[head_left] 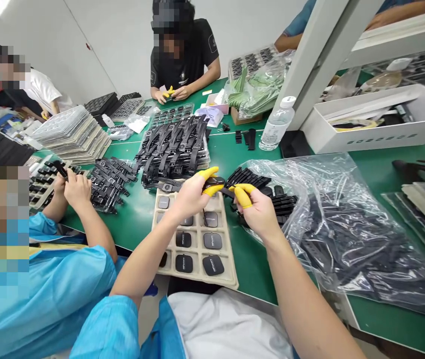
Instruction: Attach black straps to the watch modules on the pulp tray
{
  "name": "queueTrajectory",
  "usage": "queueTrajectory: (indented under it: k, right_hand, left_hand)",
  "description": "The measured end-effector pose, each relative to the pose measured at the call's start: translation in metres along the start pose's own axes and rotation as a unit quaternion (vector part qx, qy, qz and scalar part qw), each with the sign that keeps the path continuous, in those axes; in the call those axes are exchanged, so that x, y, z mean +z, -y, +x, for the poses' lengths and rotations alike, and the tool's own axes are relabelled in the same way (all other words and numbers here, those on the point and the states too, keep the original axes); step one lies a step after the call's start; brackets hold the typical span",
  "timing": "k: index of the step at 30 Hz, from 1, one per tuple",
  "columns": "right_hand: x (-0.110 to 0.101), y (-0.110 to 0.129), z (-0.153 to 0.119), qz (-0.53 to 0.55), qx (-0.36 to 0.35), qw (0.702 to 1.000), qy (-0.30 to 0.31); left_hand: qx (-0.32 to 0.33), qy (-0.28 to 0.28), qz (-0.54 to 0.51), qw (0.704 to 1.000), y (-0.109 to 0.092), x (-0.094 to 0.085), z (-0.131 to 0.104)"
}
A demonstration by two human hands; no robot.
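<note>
My left hand (192,197), with yellow finger covers, grips a black watch case (214,182) between thumb and forefinger above the tray. My right hand (257,212), also in yellow finger covers, pinches a black watch strap (228,192) at the case's right side. Whether strap and case are joined cannot be made out. Beneath my left hand lies a beige compartment tray (231,271) with dark square watch cases (212,241) in its pockets. Loose black straps (282,204) are piled just beyond my right hand, partly hidden by it.
A clear plastic bag (347,239) full of straps lies to the right. Strapped watches (175,149) are stacked ahead on trays. A water bottle (278,124) and a white box (380,124) stand behind. One co-worker's hands (76,189) work at left; another person (184,60) sits opposite.
</note>
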State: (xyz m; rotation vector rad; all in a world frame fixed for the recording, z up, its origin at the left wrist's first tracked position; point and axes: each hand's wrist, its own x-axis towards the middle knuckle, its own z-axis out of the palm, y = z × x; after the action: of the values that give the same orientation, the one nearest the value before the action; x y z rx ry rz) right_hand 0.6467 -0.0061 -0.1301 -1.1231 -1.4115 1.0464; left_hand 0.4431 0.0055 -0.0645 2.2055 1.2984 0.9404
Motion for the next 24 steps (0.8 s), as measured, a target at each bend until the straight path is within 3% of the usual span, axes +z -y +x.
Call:
queueTrajectory:
  k: [2, 5, 7, 9, 11, 15, 18, 24]
  right_hand:
    - [-0.003, -0.001, 0.002, -0.034, -0.034, 0.999, -0.008]
    - [-0.007, 0.001, 0.004, -0.097, -0.088, 0.991, -0.021]
    - [-0.008, 0.003, 0.003, -0.121, -0.083, 0.989, -0.011]
    - [-0.008, 0.005, 0.003, -0.138, -0.047, 0.989, 0.022]
    - [-0.008, 0.007, 0.002, -0.152, -0.017, 0.987, 0.048]
    - [-0.009, 0.007, 0.005, -0.201, 0.001, 0.979, 0.046]
    - [-0.01, 0.005, 0.007, -0.277, 0.012, 0.958, 0.064]
    - [-0.014, 0.006, 0.01, -0.349, 0.02, 0.932, 0.098]
  left_hand:
    - [-0.017, 0.073, 0.075, 0.994, -0.006, -0.019, 0.003]
    - [-0.059, 0.168, 0.228, 0.957, -0.008, -0.047, 0.006]
    - [-0.076, 0.201, 0.304, 0.928, -0.004, -0.059, 0.006]
    - [-0.087, 0.215, 0.317, 0.919, 0.004, -0.066, 0.004]
    - [-0.095, 0.219, 0.279, 0.93, 0.013, -0.068, 0.001]
    - [-0.068, 0.245, 0.207, 0.945, 0.025, -0.065, -0.005]
    - [-0.036, 0.252, 0.255, 0.933, 0.029, -0.06, -0.007]
    - [-0.002, 0.199, 0.327, 0.924, 0.039, -0.046, -0.011]
